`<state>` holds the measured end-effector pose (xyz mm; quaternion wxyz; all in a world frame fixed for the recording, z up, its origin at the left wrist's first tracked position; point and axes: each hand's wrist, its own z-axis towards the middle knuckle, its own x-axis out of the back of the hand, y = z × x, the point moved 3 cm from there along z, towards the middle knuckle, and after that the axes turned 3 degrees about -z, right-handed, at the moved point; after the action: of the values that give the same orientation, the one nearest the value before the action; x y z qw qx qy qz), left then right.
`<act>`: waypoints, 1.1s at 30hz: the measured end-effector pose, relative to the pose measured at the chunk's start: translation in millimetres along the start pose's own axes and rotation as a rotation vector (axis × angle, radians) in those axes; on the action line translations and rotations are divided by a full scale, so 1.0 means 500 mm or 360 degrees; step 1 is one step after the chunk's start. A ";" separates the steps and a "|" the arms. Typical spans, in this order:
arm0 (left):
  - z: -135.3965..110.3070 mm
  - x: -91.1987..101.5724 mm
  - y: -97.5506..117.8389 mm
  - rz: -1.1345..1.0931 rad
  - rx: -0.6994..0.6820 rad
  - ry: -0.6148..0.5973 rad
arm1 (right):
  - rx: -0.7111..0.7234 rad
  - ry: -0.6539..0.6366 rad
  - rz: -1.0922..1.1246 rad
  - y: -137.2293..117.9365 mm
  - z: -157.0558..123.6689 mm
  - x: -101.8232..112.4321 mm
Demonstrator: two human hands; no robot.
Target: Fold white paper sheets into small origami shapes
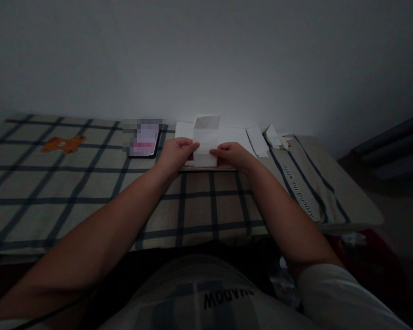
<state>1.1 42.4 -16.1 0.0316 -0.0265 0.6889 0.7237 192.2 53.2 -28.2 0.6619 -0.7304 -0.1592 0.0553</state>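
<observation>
A strip of white paper stands upright between my hands, with a crease near its top where the upper part bends. My left hand pinches its left edge between thumb and fingers. At the opposite edge, my right hand grips the paper in the same way. Beneath both hands lie white sheets on a flat, book-like thing whose dark front edge shows; its cover is mostly hidden. A separate narrow paper strip rests just right of the sheets.
Folded paper pieces lie farther right. A phone, partly blurred out, is on the left, beyond it an orange bear figure. All rest on a checked cloth against a pale wall. A red container stands low at right.
</observation>
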 end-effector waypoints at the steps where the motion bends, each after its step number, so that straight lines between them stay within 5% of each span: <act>1: 0.000 0.000 0.000 -0.0003 -0.0001 -0.0006 | 0.0015 0.0007 -0.0025 -0.001 0.000 0.000; 33: 0.013 0.011 0.004 -0.0073 -0.0097 0.0148 | -0.0044 -0.0033 0.0023 -0.022 -0.014 -0.019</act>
<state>-4.4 48.7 -14.4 0.0153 -0.0770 0.6665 0.7413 183.6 44.5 -18.0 0.6497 -0.7400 -0.1615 0.0655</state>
